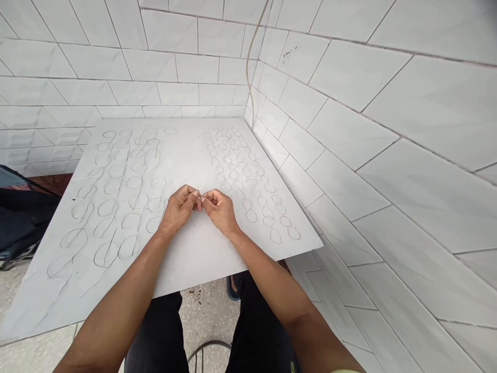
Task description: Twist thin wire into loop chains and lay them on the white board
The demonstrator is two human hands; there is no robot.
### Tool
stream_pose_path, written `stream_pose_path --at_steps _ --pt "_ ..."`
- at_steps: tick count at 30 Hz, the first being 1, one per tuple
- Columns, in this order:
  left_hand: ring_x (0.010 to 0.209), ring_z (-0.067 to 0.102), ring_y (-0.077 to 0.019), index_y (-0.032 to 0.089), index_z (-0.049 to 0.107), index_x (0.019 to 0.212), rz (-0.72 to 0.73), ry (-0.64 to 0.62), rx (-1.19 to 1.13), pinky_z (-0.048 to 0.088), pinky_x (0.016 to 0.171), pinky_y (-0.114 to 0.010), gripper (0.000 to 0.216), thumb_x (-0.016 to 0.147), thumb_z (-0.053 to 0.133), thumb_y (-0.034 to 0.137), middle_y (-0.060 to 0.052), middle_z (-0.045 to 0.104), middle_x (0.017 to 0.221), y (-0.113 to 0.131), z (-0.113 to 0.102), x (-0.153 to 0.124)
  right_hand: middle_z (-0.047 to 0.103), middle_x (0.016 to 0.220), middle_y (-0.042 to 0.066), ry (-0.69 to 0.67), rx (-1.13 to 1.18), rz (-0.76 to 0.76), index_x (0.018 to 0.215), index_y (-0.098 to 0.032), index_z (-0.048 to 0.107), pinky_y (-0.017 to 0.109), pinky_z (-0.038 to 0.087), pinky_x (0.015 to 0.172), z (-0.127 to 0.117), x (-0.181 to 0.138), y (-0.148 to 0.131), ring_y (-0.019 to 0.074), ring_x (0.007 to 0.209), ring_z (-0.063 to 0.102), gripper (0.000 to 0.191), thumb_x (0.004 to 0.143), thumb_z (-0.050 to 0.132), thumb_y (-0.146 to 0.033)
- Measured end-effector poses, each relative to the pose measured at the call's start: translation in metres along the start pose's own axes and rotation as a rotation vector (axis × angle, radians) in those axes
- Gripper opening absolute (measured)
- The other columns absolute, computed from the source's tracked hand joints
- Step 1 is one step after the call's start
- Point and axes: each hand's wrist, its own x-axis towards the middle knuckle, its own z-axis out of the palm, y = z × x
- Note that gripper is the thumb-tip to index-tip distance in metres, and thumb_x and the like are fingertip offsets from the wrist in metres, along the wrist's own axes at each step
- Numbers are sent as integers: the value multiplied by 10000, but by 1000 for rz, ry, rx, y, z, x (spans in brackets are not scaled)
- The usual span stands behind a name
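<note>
My left hand and my right hand meet above the middle of a white board. Both are closed in a pinch, fingertips almost touching. Whatever lies between the fingers is too small and too covered to make out. To the left of my hands, rows of thin dark rings with long tails, like wire or thread, lie on the board. On the right side are several slim figure-eight loops, made of two small rings each.
White tiled walls border the board at the back and right. A pale cable hangs down the corner. Dark fabric sits beyond the left edge. My legs are below the front edge, over a speckled floor.
</note>
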Motion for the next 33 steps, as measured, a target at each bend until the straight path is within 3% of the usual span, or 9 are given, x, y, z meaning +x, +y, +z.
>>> stream_pose_path --at_steps 4,8,13,20,27,33 --pt "670 602 -164 172 649 899 -53 27 -129 495 711 -310 367 921 621 538 -32 662 691 -2 3 3 664 737 -10 56 -55 -87 824 -207 610 256 461 625 0 2 3 126 651 580 150 892 567 -333" --pt "738 639 -182 141 691 1064 -94 81 -229 519 733 -332 474 919 601 583 -97 731 849 -6 7 5 659 756 -8 171 -121 -117 815 -208 609 261 458 622 -1 6 6 126 642 567 152 898 563 -327" --pt "778 645 -179 136 731 1079 -75 111 -145 523 781 -338 394 892 684 479 -110 755 928 -7 7 2 637 745 -13 237 -126 -146 803 -210 604 262 446 610 -3 8 8 120 625 542 146 903 567 -310" --pt "785 643 -185 154 760 1036 -35 77 -128 514 791 -344 297 898 690 407 -90 749 894 -3 6 -1 617 727 -17 144 29 -1 827 -209 605 248 413 539 -6 9 8 111 582 504 171 889 604 -368" --pt "768 580 -139 155 762 950 -159 -51 -631 467 795 -291 177 857 755 306 -47 676 809 -7 3 2 568 654 -36 71 192 15 848 -207 595 238 375 488 -7 9 5 97 516 451 217 878 632 -419" --pt "718 590 -138 114 766 950 -345 -170 -820 479 782 -300 177 824 768 239 -52 653 770 -10 -5 4 604 705 -21 30 124 -10 865 -202 610 248 445 554 -5 8 6 111 579 513 220 880 626 -421"
